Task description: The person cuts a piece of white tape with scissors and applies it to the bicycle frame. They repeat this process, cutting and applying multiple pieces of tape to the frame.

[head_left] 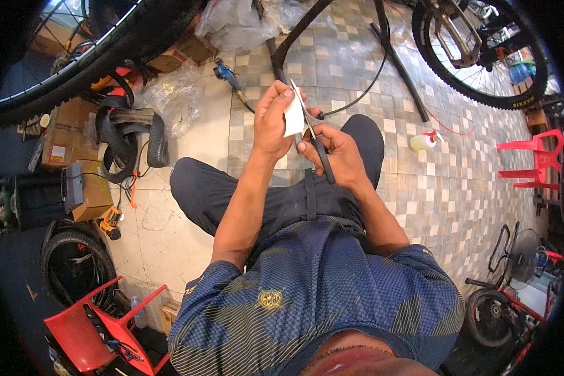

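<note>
My left hand [271, 125] pinches a small white piece that looks like paper or sticker [292, 120], held up over my lap. In my right hand [339, 156] is a pair of scissors with dark handles [323, 160], fingers wrapped round the grips. The blades point away from me and run along the right edge of the white piece, close against it; whether they touch it I cannot tell. Just beyond both hands a dark bike frame tube [278, 67] and a black cable [351, 103] show.
A bicycle wheel [476, 56] stands at the far right and a large tyre [131, 47] at the far left. Loose tyre pieces [122, 141], a yellow drill [111, 222] and a red chair [88, 338] lie leftward. Rightward are a spray bottle [425, 141] and a pink stool [532, 160].
</note>
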A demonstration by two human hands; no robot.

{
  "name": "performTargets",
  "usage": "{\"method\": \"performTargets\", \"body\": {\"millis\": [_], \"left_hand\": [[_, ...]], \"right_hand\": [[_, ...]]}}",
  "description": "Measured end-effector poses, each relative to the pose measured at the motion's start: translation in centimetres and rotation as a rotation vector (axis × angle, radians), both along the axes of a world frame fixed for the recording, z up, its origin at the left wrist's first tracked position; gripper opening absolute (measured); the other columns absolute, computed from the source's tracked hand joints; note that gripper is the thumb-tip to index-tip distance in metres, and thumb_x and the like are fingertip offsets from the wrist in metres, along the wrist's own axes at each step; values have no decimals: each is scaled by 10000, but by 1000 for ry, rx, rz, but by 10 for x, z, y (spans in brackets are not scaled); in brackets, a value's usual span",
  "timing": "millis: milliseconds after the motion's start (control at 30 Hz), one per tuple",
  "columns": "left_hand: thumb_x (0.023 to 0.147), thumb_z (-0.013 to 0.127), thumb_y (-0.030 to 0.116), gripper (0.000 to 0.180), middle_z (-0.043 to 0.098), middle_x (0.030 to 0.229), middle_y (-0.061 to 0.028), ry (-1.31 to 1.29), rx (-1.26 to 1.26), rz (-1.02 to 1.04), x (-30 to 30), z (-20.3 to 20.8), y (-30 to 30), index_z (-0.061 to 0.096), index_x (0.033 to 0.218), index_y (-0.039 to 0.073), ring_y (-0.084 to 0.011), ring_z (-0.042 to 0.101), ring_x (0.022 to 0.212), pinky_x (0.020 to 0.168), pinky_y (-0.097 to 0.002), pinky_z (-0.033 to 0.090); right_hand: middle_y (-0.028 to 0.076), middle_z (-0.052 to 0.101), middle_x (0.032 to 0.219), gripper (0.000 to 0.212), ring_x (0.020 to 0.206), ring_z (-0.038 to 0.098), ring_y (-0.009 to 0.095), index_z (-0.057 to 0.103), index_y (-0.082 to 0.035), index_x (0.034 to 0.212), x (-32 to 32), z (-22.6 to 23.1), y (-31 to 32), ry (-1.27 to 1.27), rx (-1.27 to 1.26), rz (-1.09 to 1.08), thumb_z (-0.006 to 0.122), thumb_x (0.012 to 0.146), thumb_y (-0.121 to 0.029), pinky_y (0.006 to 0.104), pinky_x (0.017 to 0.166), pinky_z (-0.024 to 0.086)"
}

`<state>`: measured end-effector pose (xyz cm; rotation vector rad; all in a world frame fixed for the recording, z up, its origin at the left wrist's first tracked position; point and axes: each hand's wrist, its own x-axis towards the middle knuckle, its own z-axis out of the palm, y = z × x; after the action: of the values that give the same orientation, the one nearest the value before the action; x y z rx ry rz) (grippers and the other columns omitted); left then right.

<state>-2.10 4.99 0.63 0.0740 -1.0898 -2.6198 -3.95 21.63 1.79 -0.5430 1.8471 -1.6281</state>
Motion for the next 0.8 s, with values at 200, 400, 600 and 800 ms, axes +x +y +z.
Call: {"method": "performTargets", "body": {"millis": [200, 400, 600, 800], "left_hand": [[998, 581, 176, 115, 615, 921, -62, -106, 151, -12, 6, -25, 27, 560, 942, 77, -173, 613, 794, 750, -383, 562], [1005, 647, 159, 104, 650, 848, 17, -307, -473, -137, 36, -78, 91, 642, 969, 62, -43, 569, 725, 631, -215, 447], [902, 764, 188, 172, 669, 905, -51, -312, -988, -399, 44, -135, 120, 728, 973, 36, -146, 612, 846, 763, -314, 507], [881, 787, 138, 152, 725, 883, -48, -476, -656, -151, 31, -102, 78, 760, 970, 16, -129, 655, 830, 731, -283, 513]], "right_hand": [[-34, 566, 628, 246, 507, 511, 46, 651, -57, 1013, 3, 4, 47, -176, -70, 94, 784, 905, -233, 218, 467, 363], [-26, 582, 711, 249, 548, 567, 61, 646, -36, 1054, -18, 0, 114, -56, -106, -286, 751, 925, -221, 222, 480, 466], [-28, 587, 710, 294, 579, 542, 43, 656, -40, 1064, -34, -16, 127, -46, 98, -432, 782, 908, -255, 210, 492, 435], [-18, 639, 757, 396, 672, 559, 51, 666, -41, 1121, -34, -40, 119, 75, 200, -377, 847, 843, -257, 224, 609, 446]]}}
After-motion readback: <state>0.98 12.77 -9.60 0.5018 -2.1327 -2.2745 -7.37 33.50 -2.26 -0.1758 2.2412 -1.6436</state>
